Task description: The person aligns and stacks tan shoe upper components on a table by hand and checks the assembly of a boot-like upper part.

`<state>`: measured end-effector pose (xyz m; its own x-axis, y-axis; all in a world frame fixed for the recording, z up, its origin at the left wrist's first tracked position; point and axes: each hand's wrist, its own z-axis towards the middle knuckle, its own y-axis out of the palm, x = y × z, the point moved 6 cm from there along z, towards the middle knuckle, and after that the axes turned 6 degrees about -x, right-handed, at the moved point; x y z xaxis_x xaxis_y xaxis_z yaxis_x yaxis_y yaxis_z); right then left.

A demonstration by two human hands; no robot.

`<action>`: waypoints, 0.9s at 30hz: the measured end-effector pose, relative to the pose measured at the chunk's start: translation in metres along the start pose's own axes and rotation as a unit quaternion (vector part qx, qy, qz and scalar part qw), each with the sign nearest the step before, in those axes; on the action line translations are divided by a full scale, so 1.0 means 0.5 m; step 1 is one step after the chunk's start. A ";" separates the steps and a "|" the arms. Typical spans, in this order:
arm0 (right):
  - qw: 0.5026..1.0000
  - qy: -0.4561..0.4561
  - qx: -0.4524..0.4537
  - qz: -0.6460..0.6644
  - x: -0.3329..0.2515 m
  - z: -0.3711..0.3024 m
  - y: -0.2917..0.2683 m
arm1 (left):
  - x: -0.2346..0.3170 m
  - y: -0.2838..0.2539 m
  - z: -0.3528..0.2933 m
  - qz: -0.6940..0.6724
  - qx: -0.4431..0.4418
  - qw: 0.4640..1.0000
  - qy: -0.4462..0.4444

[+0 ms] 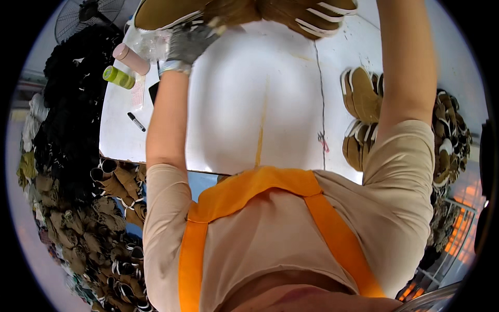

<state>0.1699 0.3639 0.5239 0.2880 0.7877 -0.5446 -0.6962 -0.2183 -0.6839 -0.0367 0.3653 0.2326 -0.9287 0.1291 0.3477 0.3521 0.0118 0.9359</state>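
Note:
My left hand (191, 44), in a grey glove with a pale cuff, reaches to the far side of the white table. Its fingers are bent against the near edge of a bundle of brown shoe uppers (228, 11) with white edging, and they look closed on it. The fingertips are slightly blurred, and the bundle runs out of the top of the picture. On the right, my bare right forearm (408, 62) stretches up past the top edge, so that hand is out of sight. Beside that arm, two stacks of brown uppers (363, 96) lie on the table.
At the table's left stand a pink bottle (131, 59) and a green container (118, 77), near a black marker (136, 121). A thin dark cord (320, 88) crosses the white table (223, 119). Black material (73, 104) and brown shoe pieces (88, 223) are heaped at left; a fan (86, 18) stands behind.

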 end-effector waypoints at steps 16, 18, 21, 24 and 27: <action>0.882 0.438 -0.107 0.138 0.052 -0.789 0.676 | -0.220 -0.383 -0.339 0.549 0.072 0.824 -0.119; 0.903 0.397 -0.137 0.089 0.069 -0.792 0.676 | -0.232 -0.380 -0.339 0.566 0.041 0.818 -0.093; 0.908 0.343 -0.238 -0.017 0.128 -0.785 0.676 | -0.231 -0.391 -0.297 0.709 0.092 0.697 -0.056; 0.921 0.308 -0.229 -0.067 0.169 -0.800 0.632 | -0.244 -0.401 -0.261 0.822 0.141 0.552 -0.015; 0.929 0.346 -0.090 0.098 0.182 -0.896 0.548 | -0.246 -0.403 -0.255 0.789 0.182 0.581 -0.084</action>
<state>0.3000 0.1174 0.0695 0.5644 0.1771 -0.8063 -0.6769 -0.4596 -0.5749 -0.0086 0.2208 0.0084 0.5976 0.3579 0.7174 0.7791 -0.0482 -0.6250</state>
